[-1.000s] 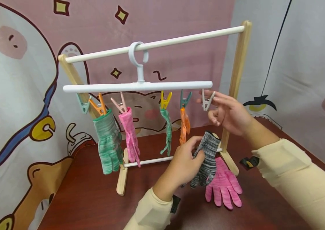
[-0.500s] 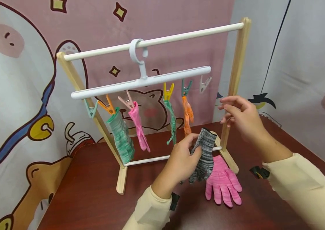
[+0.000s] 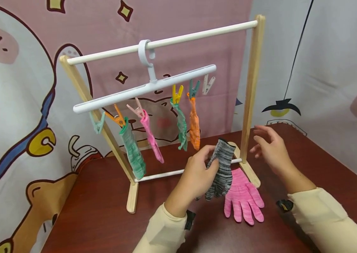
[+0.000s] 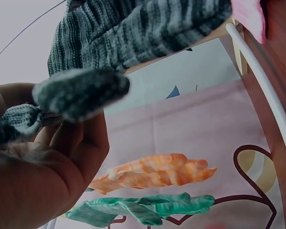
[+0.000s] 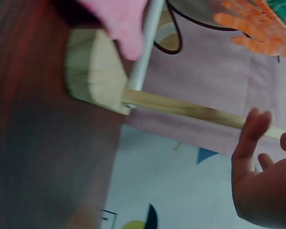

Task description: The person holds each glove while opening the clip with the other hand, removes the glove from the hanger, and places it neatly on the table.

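My left hand (image 3: 198, 174) pinches a grey-and-black striped knit glove (image 3: 224, 165) by its upper part, its fingers hanging down. In the left wrist view the striped glove (image 4: 148, 33) fills the top, partly covering the hand. My right hand (image 3: 273, 147) is empty, fingers loosely bent, to the right of the rack's right post. Below the striped glove a pink glove (image 3: 244, 200) lies on the table. On the tilted white hanger (image 3: 146, 88) hang a green glove (image 3: 134, 153), a pink glove (image 3: 151, 137), another green glove (image 3: 181, 124) and an orange glove (image 3: 194, 124), each clipped.
The hanger hooks over the top bar of a wooden rack (image 3: 254, 88). A white clothespin (image 3: 207, 85) at its right end and a pale green clothespin (image 3: 97, 123) at its left hold nothing. The rack stands on a dark red table (image 3: 96, 218) before a patterned cloth.
My right hand has let go of the white clothespin and moved down and right. The hanger has tipped, right end up. My left hand keeps the striped glove nearly in place.
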### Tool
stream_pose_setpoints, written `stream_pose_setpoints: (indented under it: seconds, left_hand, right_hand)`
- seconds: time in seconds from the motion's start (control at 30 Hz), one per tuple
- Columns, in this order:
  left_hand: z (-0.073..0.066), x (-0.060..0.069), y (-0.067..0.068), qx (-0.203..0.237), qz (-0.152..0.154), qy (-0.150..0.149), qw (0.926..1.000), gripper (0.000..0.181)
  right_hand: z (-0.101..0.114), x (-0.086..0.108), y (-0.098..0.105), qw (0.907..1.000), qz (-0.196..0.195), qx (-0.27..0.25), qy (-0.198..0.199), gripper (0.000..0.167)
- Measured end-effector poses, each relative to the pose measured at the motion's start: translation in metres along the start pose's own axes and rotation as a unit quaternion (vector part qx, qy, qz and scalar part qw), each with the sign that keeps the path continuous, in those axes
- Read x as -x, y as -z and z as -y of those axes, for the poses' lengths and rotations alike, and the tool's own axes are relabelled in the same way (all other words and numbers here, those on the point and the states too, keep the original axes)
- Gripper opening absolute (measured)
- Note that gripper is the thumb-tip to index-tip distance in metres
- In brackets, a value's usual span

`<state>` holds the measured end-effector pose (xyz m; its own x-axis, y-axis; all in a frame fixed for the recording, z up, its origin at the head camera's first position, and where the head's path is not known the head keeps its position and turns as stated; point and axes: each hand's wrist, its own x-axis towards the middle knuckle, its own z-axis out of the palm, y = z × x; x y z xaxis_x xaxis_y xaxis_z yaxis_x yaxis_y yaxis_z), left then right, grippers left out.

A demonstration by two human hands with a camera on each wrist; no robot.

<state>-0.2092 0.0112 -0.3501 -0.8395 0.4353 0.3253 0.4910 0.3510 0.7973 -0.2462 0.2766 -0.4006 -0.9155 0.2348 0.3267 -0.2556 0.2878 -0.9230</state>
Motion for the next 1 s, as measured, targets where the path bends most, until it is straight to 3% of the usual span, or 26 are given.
stream_pose_setpoints:
  seconds: [0.17,0.33,0.5,1.0]
  left_hand:
    - [0.002,0.003,0.002,0.001,0.001,0.005,1.0000,0.031]
    - [0.001,0.006,0.004,0.001,0.003,0.002,1.0000,0.031]
    - [0.003,0.008,0.006,-0.010,0.009,0.004,0.9999,0.031]
    - [0.020,0.017,0.017,-0.006,0.020,0.035,0.9992,0.031]
  right_hand:
    - [-0.011,-0.002,-0.005,0.9961,0.081,-0.012,-0.033,0.054]
    - [-0.017,-0.002,-0.008,0.9910,0.122,-0.042,-0.036,0.056]
    - [-0.021,0.001,-0.013,0.9895,0.131,-0.060,-0.013,0.050]
    - [-0.017,0.007,-0.032,0.9864,0.159,-0.036,0.020,0.038]
